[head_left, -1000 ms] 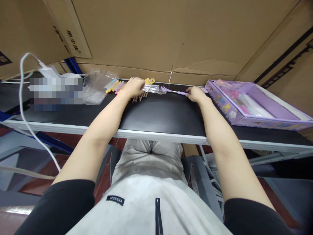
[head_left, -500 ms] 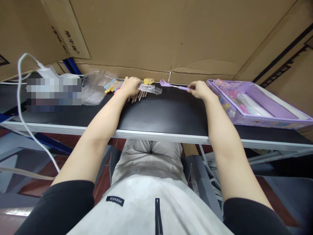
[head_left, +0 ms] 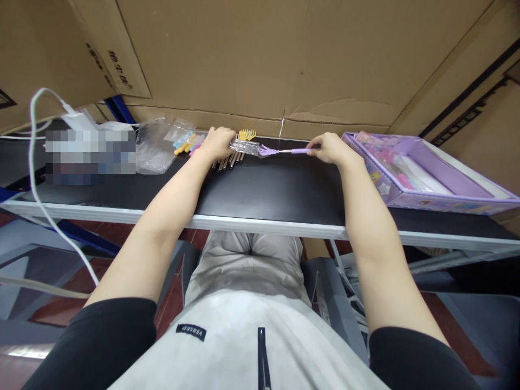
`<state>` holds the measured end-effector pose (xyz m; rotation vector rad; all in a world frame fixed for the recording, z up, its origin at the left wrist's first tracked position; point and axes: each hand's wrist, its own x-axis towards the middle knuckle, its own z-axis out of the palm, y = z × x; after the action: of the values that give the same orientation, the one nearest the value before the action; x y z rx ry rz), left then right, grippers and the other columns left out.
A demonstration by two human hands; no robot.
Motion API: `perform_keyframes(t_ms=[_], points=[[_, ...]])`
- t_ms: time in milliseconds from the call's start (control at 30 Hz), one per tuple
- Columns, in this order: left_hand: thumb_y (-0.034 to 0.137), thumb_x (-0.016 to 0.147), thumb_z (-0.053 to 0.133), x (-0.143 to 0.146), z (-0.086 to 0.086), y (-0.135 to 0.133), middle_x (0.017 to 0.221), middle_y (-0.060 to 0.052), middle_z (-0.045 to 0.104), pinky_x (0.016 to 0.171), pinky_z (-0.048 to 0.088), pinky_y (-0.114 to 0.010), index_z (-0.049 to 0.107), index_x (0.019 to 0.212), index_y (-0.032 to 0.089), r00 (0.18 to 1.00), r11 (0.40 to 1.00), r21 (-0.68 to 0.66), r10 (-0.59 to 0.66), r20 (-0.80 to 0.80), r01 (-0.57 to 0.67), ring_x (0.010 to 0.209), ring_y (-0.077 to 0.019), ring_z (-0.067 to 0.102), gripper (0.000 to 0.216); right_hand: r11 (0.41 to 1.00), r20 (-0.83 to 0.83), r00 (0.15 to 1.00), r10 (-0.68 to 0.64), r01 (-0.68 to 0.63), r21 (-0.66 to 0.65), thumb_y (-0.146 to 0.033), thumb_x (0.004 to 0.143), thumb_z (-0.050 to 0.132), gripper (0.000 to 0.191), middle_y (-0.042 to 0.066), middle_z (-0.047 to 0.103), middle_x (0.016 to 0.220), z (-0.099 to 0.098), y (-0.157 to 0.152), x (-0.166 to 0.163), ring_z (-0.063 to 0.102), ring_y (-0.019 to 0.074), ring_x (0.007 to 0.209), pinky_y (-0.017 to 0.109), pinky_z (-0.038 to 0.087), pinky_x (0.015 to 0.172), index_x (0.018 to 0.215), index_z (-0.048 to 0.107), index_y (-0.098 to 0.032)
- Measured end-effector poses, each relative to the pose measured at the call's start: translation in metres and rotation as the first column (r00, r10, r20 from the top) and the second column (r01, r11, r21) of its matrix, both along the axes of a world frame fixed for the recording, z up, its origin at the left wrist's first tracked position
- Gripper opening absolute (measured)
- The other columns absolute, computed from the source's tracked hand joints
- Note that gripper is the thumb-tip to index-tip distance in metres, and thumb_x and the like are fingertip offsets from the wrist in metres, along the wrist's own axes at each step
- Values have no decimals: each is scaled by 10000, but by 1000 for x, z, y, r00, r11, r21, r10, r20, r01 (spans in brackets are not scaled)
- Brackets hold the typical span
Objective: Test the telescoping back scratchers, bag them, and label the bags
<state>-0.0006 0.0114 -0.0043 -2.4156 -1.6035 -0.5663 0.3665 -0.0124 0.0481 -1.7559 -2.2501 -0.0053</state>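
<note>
My right hand (head_left: 328, 148) pinches the lilac handle end of a back scratcher (head_left: 299, 151). Its claw head points left and meets the open end of a clear plastic sleeve (head_left: 245, 147); whether the tips are inside I cannot tell. The sleeve's other end is in the closed fingers of my left hand (head_left: 219, 142). Beneath that hand lie several more back scratchers (head_left: 231, 161), their metal rods showing below it. A yellow claw head (head_left: 246, 134) sticks out behind the sleeve, and coloured handles (head_left: 186, 146) show to the left.
Clear plastic bags (head_left: 154, 151) lie on the black table (head_left: 272, 189), left of the handles. An open purple box (head_left: 450, 205) with packaged items stands at the right. Cardboard (head_left: 300, 65) walls the back edge. A white cable (head_left: 34, 157) hangs at the left.
My right hand has brought the back scratcher left and slightly down, so its claw now meets the plastic sleeve. My left hand has stayed nearly still with the sleeve.
</note>
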Motion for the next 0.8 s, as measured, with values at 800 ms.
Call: perform_keyframes(t_ms=[800], points=[[171,919,588,12,9,-16,1270,-195,717,1136,468,-572,722,1221,145,993,994,-31,102,-58,-104,1323,-402,602,331,998,49,997,56,-54,-40,-372,933,798,259,96,810,977,3,-5,-3,734,257,920,386,589,916,1102,878,-193]])
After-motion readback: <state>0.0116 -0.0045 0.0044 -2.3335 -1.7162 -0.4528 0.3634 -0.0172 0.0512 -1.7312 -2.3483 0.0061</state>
